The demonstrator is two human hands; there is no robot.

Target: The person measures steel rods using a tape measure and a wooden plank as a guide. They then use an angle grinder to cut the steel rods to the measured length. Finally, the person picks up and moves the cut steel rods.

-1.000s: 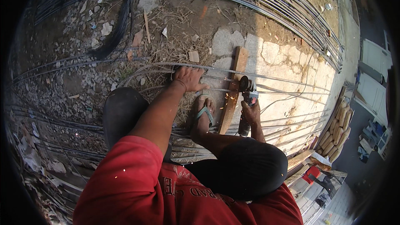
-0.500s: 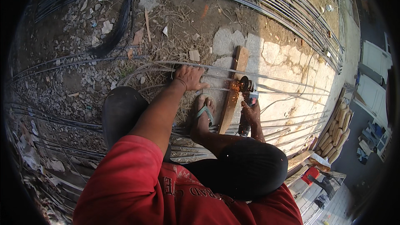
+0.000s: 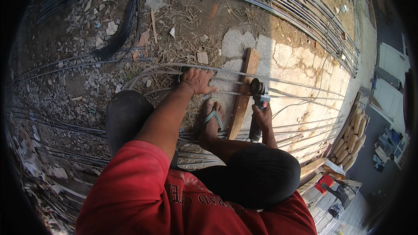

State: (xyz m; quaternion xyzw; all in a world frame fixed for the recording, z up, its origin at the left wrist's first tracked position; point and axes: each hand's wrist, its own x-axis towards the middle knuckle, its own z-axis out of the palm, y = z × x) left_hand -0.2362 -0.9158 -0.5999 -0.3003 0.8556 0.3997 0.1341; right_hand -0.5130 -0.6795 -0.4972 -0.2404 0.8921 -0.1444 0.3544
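My left hand (image 3: pixel 197 81) rests spread on thin steel rods (image 3: pixel 230 79), its fingers reaching over them. My right hand (image 3: pixel 262 117) grips an angle grinder (image 3: pixel 261 96), whose dark disc is at a rod above a wooden plank (image 3: pixel 237 119). The plank lies crosswise under the rods, on broken concrete and dirt. Just below my left hand, my sandalled foot (image 3: pixel 213 119) stands beside the plank. A few tiny sparks show near the plank.
Long bundles of steel bars (image 3: pixel 296 6) curve across the upper ground. A cable (image 3: pixel 319 87) runs over sunlit concrete (image 3: pixel 300 56). Rubble (image 3: pixel 82 82) covers the left side. Stacked sacks (image 3: pixel 350 141), white panels (image 3: pixel 389 95) and a red object (image 3: pixel 324 182) are at the right.
Sparks that sprayed thickly from the disc half a second ago have nearly died away. The grinder has shifted very slightly; both hands stay about where they were.
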